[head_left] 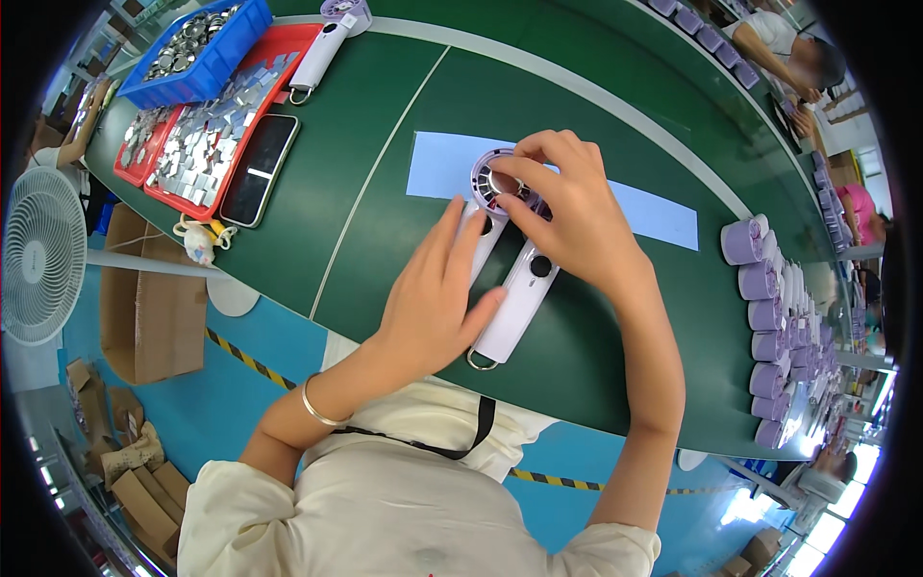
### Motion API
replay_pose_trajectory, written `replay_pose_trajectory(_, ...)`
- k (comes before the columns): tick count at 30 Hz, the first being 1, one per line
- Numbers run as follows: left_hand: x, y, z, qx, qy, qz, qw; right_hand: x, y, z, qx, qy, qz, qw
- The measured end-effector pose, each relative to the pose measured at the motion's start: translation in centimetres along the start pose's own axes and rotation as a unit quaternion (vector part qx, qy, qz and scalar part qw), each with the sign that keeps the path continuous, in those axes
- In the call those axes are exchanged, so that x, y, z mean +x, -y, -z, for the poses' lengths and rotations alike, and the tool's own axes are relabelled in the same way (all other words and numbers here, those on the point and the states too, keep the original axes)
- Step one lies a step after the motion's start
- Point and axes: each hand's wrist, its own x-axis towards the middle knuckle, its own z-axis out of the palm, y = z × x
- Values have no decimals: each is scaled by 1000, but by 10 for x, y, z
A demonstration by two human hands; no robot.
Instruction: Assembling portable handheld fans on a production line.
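Two handheld fans with white handles lie side by side on the green table. My left hand (428, 298) lies along the handle of the left handheld fan (487, 238), fingers on one side and thumb on the other. At that fan's round lilac head, my right hand (582, 212) pinches a small round silver disc (503, 183) over the centre. The second fan's handle (519, 306) has a dark round button and a metal ring at its end; its head is mostly hidden under my right hand. A pale blue strip (442, 165) lies beneath the fan heads.
At the far left stand a blue bin (216, 58) of round metal parts and a red tray (204, 207) of small silver pieces. A phone (261, 171) and another fan (322, 53) lie beside them. Several lilac fans (760, 281) line the right edge. Co-workers sit beyond.
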Motion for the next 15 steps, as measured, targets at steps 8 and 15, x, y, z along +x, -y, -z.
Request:
replay_pose_trajectory(8, -4, -19, -4, 147, 49, -30, 987, -1, -22, 12, 49, -106, -129, 985)
replay_pose_trajectory(15, 5, -18, -4, 209, 68, -34, 975, -31, -90, 23, -73, -214, -219, 949)
